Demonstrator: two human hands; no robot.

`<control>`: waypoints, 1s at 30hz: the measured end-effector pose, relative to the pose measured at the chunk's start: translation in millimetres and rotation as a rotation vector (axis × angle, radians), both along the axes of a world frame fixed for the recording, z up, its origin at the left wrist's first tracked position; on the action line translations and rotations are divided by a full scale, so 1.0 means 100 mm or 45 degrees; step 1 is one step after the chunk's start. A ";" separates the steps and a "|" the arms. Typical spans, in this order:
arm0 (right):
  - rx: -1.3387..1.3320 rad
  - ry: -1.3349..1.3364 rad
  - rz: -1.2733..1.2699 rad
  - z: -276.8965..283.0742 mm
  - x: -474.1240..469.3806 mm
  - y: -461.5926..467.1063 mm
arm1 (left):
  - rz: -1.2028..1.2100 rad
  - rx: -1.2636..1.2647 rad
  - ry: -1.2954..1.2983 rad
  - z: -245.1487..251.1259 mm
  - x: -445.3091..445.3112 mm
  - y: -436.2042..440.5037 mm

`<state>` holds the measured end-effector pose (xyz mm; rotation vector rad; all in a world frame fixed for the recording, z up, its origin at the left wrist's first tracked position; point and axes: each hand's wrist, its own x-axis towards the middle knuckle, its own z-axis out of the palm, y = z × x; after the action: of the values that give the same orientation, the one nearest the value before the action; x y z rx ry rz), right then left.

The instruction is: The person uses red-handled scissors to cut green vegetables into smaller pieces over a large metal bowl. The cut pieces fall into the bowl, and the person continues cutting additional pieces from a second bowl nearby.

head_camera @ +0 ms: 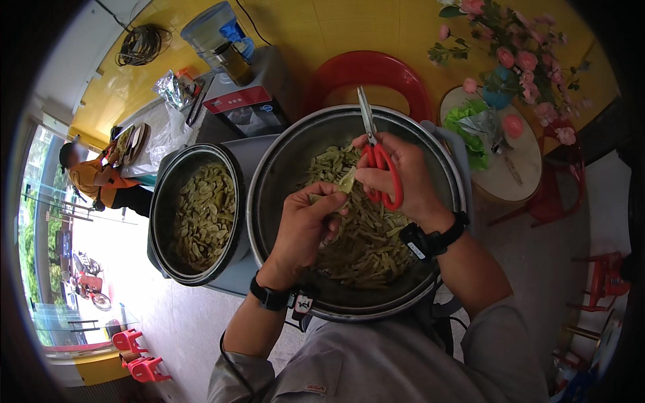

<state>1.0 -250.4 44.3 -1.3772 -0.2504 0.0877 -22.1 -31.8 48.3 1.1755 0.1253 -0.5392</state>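
Observation:
My left hand pinches a pale green pod-like vegetable piece between thumb and fingers. Close beside it, my right hand grips red-handled scissors, whose blades point up and away from the piece. My right thumb is at or very near the piece's tip. Both hands are above a large round metal basin, in which lie many thin green vegetable pieces. To its left, a smaller dark-rimmed pot holds flatter, yellowish-green pieces.
A red plastic chair stands behind the basin. A grey dispenser with a water bottle is at back left. A round table with artificial-looking flowers is right. A person in orange works at a far-left counter.

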 end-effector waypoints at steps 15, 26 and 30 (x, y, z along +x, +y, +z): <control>0.020 0.023 -0.085 -0.04 0.03 0.02 | 0.152 -0.477 0.153 -0.23 0.10 0.13; -0.101 0.099 0.086 -0.02 0.02 0.04 | -0.090 -0.085 -0.002 -0.22 0.01 0.08; -0.162 0.076 0.114 -0.06 0.03 0.05 | -0.141 0.076 -0.097 -0.19 0.00 0.04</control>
<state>4.4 -245.5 38.1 -1.4871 -0.2602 0.2218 -22.0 -27.4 29.4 1.2653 0.0107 -0.5906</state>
